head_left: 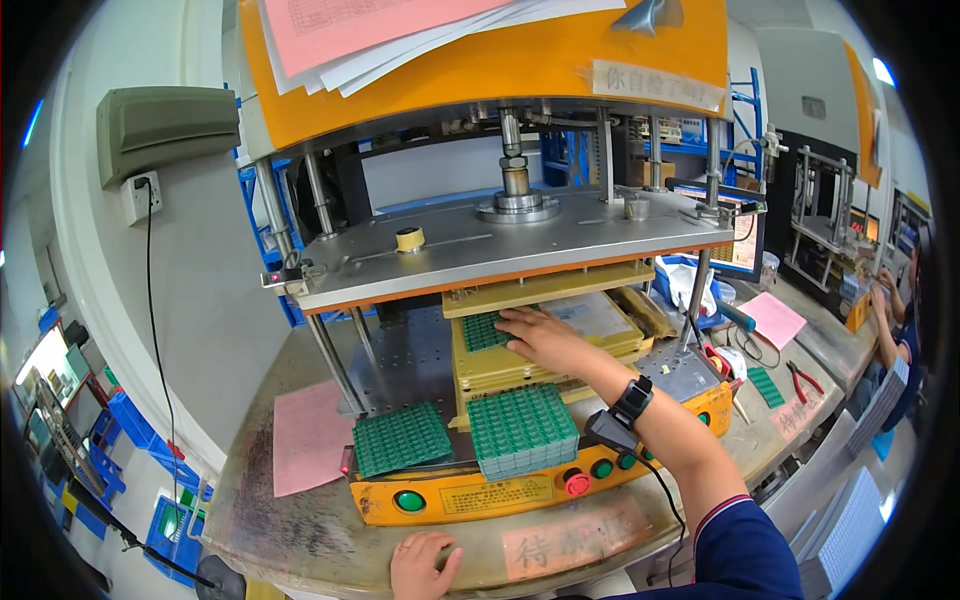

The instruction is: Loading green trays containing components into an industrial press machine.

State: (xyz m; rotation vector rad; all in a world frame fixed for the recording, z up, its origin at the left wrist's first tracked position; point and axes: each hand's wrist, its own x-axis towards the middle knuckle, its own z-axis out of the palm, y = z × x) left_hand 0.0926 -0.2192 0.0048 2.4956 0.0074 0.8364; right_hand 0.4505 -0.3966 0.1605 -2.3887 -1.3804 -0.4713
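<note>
The right hand (545, 338) is laid, fingers extended, over a gridded green panel (482, 331) at the rear left corner of the layered yellow fixture (490, 369); whether it is gripped cannot be told. Textured green panels (522, 425) are stacked before the fixture's front edge. The left hand (425, 566), thumb parted, is rested at the bench's front edge. White plastic (684, 273) is held in a blue bin (711, 320).

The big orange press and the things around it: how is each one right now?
Press, open, upper plate raised
Right hand, on a green sheet inside
Left hand, resting on bench
Green stack, piled up
Left green sheet, lying down
Watch, strapped on
Pliers, lying down
Pink sheet at left, flat
Monitor, lit
Black plug, plugged in
</note>
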